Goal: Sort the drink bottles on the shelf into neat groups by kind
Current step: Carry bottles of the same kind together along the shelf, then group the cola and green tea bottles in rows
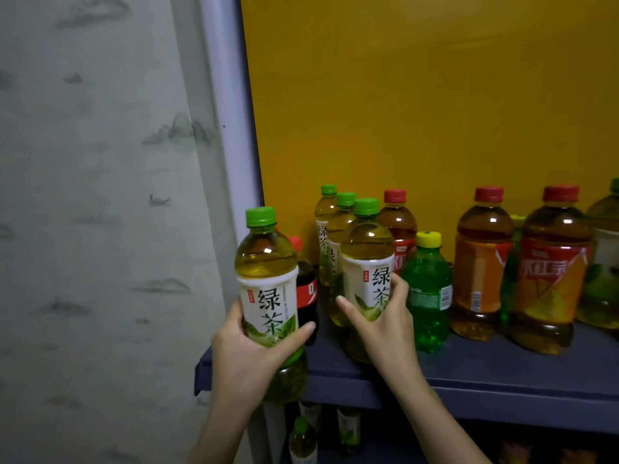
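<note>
While both hands are occupied, the step in hand appears to be gathering the green tea into one group at the left end of the shelf (502, 370). The left hand (248, 343) has its fingers wrapped round the label of the first green tea bottle (268, 296). That bottle is upright and, by appearance, held off the shelf in front of its front left corner. The right hand (382, 323) grasps the second green tea bottle (366, 269) low on its label. Whether its base rests on the shelf cannot be determined. Two rear green tea bottles (326, 229) stand close behind it at eleven o'clock.

Recommendation: set both held bottles upright, labels forward, against the rear pair. Lower each base flat before letting go.

Obstructions:
- A cola bottle (306, 293) stands just at three o'clock of the first bottle, between it and the green tea group. It would likely need shifting first.
- A green soda bottle (428, 289) with a yellow cap stands just beside the right hand at three o'clock. A knock is a risk.
- Red-capped tea bottles (482, 262) stand further along at three o'clock.
- Lower-shelf bottles (303, 440) show dimly at six o'clock.
</note>
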Tool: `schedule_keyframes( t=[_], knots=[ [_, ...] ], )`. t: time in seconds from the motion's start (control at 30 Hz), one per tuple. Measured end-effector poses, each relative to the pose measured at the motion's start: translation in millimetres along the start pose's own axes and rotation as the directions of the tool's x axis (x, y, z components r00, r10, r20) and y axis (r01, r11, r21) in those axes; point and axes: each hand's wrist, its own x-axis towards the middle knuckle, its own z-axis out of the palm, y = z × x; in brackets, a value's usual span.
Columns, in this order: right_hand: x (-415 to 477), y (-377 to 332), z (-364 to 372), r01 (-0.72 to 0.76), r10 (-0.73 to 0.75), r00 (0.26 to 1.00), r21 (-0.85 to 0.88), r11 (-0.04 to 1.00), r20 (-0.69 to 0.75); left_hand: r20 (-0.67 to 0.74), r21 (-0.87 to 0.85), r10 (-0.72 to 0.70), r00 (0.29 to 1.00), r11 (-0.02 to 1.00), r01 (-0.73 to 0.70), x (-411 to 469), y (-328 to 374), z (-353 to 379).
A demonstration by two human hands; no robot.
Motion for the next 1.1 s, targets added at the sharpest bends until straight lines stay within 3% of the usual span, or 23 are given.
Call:
schedule_keyframes(
  t=[0.23,0.37,0.5,0.7,0.93,1.1],
  knots=[
    [-28.8,5.0,-10.3,0.104,-0.089,0.991,-0.160,0.982,0.101,-0.076,0.009,-0.017,0.997,1.000,0.018,31.8,-17.5,-19.4],
    [-53.8,9.1,-11.3,0.285,-0.287,0.957,-0.250,0.925,0.030,-0.071,0.009,-0.030,0.997,0.999,0.030,48.3,-30.1,-16.7],
    [-53.5,-3.0,-2.9,0.318,-0.293,0.943,-0.174,0.932,0.155,-0.003,0.007,-0.025,1.000,1.000,0.025,59.9,-40.5,-8.1],
    [-34.0,-15.2,36.0,0.294,-0.272,0.919,-0.034,0.955,0.285,0.150,-0.088,-0.042,0.988,0.995,0.056,68.2,-47.6,3.0],
    [-6.2,-7.7,76.9,0.125,-0.106,0.975,-0.087,0.988,0.198,0.281,-0.201,-0.057,0.958,0.973,0.116,76.4,-58.7,-3.2],
    [-4.5,-5.0,80.0,0.023,-0.008,0.981,-0.072,0.997,0.193,0.229,-0.245,-0.129,0.965,0.952,0.185,106.6,-75.6,-16.4]
  ],
)
